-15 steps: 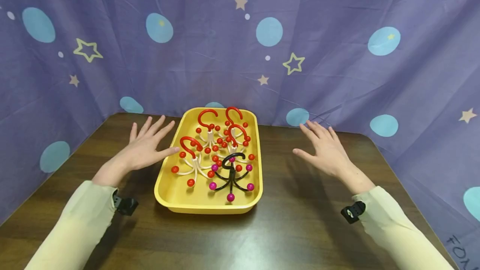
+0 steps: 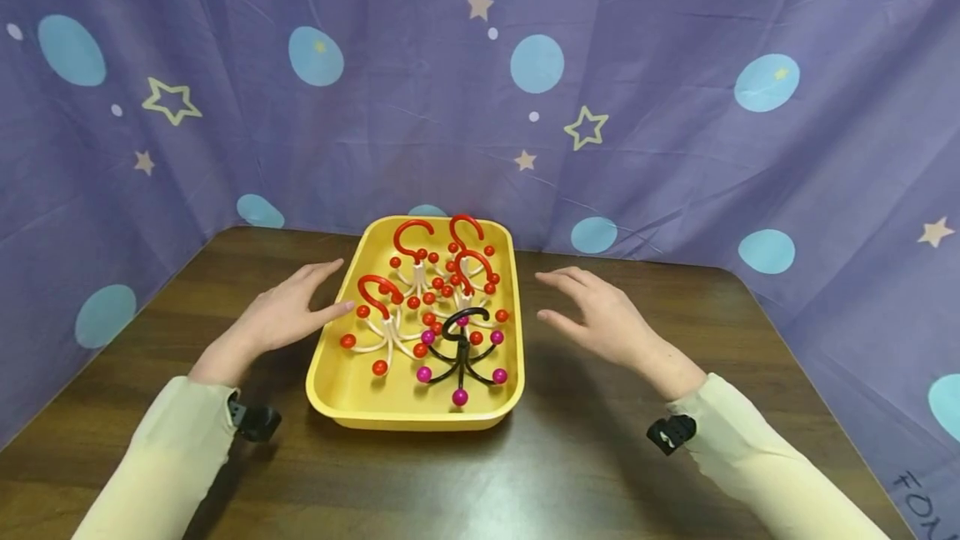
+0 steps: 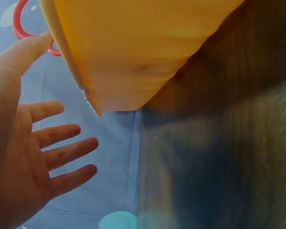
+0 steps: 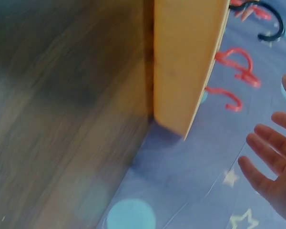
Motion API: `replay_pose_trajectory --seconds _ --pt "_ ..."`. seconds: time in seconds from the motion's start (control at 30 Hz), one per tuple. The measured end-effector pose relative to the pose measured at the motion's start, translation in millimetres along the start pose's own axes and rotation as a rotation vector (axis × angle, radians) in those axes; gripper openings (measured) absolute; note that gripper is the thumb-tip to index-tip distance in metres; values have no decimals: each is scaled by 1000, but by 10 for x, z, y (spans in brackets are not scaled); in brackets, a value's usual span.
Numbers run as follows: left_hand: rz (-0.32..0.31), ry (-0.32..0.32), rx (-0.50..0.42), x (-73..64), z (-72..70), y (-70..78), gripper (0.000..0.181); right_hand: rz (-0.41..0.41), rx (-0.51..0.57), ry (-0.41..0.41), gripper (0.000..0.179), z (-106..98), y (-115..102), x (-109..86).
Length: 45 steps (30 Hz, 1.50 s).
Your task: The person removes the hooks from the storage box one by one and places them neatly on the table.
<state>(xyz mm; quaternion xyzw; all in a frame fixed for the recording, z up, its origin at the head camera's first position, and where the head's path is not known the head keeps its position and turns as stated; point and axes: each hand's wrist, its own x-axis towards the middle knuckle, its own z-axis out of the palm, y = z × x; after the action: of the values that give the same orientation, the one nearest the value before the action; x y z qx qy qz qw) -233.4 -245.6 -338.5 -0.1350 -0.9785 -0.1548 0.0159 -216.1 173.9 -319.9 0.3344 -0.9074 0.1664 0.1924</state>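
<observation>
My left hand is hanging just beside the yellow tray, fingers parted, thumb overlapping its left side; touching or not, I cannot tell. My right hand, fingers loosely extended, is hovering near its right side, while red-hooked racks and a black rack are standing inside it.

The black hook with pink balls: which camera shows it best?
The head view, which shows the black hook from curved top to pink balls. The right wrist view shows only its top; left wrist, none.
</observation>
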Motion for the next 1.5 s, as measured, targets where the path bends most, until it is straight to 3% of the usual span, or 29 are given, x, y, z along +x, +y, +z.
replay_pose_trajectory --seconds 0.2,0.47,0.9,1.2,1.5 --pt "-8 -2 -144 -13 112 -80 81 -92 84 20 41 91 -208 108" --pt "-26 -40 -359 -33 267 -124 77 -170 133 -23 38 193 -434 270" --pt "-42 -79 -731 -35 405 -174 74 -269 159 -65 29 354 -585 438" --pt "-45 -72 -787 -48 488 -217 73 -266 144 -67 21 440 -655 466" --pt "-40 -86 -823 -57 479 -221 72 -190 237 -105 17 450 -677 486"
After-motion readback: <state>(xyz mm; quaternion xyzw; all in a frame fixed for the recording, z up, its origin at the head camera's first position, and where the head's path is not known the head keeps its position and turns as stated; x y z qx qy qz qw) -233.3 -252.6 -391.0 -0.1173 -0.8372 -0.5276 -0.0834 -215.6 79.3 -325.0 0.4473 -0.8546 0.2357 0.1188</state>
